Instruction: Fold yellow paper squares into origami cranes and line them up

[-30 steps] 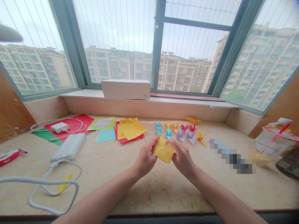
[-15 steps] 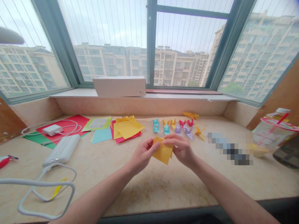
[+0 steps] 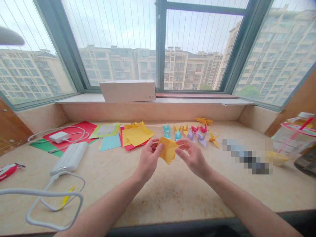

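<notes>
A folded square of yellow origami paper (image 3: 168, 150) is held up above the stone counter, between my two hands. My left hand (image 3: 149, 158) pinches its left side, thumb on the near face and fingers behind. On the right edge, my right hand (image 3: 192, 156) has its thumb and fingertips closed on the paper. Loose layers show along its lower right edge. Just beyond stand several folded paper cranes: turquoise cranes (image 3: 166, 130), red cranes (image 3: 202, 128), lilac cranes (image 3: 201, 138) and a yellow crane (image 3: 213, 139).
Left of the cranes lie yellow sheets (image 3: 137, 134), a blue sheet (image 3: 110, 143) and red paper. A white power bank (image 3: 70, 158) with looped cables lies at left. A white box (image 3: 127, 91) stands on the sill. At right are a blurred patch and a plastic cup (image 3: 288, 140).
The yellow paper has been turned and tilted slightly, with its loose layers showing more. My right hand has shifted from its top to its right edge. The view has moved slightly.
</notes>
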Available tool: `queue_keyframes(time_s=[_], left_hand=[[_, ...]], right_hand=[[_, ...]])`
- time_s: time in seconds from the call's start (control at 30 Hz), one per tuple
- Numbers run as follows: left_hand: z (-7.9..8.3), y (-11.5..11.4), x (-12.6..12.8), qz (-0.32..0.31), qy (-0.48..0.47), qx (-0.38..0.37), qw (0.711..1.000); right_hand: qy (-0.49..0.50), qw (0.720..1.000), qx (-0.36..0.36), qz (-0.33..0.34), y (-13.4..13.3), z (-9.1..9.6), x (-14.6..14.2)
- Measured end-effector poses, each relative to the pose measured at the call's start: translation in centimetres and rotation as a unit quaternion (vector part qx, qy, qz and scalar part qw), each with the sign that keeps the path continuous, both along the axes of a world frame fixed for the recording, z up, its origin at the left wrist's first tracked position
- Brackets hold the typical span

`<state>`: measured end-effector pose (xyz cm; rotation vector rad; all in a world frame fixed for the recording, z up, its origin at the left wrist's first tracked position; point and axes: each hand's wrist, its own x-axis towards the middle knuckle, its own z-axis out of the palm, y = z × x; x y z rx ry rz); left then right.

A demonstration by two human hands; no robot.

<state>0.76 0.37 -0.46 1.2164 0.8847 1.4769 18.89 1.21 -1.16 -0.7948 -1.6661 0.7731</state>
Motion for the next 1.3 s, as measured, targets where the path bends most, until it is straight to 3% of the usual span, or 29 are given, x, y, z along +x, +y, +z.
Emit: queue_keyframes(time_s=[0.3,0.63,0.87,1.07,1.3], left_hand=[[-0.3,-0.2,0.0,-0.062,0.094,0.015,0.994],[-0.5,-0.4,0.1,-0.099,0.073,0.013,0.992],[-0.2,-0.6,0.1,-0.116,0.09,0.008,0.989],[0.4,-0.7,0.0,-0.055,0.111,0.02,0.992],[0.5,-0.8,0.2,-0.021,0.101,0.057,0.993]], right_hand=[[0.001,0.999,-0.004,-0.04,0.2,-0.4,-0.1],[0.024,0.996,-0.018,-0.081,0.2,0.0,0.0],[-0.016,0.996,0.004,-0.088,0.5,0.0,0.3],[-0.039,0.993,0.029,-0.105,0.2,0.6,0.5],[-0.039,0.994,0.01,-0.106,0.2,0.7,0.6]])
